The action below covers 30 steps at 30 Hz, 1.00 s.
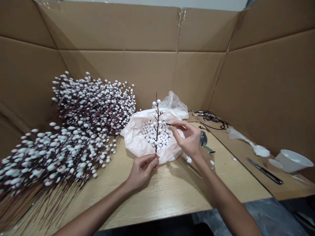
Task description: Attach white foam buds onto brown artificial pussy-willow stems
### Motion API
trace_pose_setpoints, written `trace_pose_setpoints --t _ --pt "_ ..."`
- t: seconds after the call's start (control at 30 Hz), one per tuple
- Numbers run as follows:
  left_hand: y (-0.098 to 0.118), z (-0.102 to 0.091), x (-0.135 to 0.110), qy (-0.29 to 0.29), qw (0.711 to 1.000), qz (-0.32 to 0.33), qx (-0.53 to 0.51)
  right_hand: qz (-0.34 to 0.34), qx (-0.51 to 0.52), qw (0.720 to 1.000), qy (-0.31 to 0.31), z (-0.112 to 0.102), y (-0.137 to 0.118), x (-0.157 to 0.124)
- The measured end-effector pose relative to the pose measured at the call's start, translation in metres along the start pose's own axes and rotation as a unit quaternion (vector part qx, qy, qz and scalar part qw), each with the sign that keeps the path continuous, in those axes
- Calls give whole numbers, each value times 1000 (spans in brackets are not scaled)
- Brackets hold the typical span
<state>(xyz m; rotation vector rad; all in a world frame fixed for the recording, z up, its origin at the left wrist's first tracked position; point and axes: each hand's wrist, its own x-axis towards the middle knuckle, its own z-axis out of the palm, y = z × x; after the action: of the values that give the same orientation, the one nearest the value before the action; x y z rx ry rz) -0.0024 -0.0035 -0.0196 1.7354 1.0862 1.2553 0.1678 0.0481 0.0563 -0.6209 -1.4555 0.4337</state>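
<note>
My left hand (141, 170) pinches the lower end of a brown artificial berry twig (157, 131), which stands upright with a few white berries on its side shoots. My right hand (187, 136) is closed on a thin dark stick-like tool (169, 124), its tip at the right side of the twig by a white berry. Too little of the tool shows to tell its kind. Behind the twig, an opened pale plastic bag (135, 144) lies on the table, holding many loose white berries (163, 139).
Finished-looking bundles of white-berried stems (95, 101) cover the left side. Cardboard walls (118, 68) stand around the table (118, 203). At right lie dark wiry twigs (211, 118), a knife-like cutter (265, 171), a white bowl (292, 161) and a plastic bag with white stuff (261, 150).
</note>
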Motion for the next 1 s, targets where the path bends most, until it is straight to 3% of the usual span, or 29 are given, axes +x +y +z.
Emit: trace_pose_setpoints --t 1.0 --pt "1 0 0 4 1000 -5 3 -34 -29 999 -16 -3 4 0"
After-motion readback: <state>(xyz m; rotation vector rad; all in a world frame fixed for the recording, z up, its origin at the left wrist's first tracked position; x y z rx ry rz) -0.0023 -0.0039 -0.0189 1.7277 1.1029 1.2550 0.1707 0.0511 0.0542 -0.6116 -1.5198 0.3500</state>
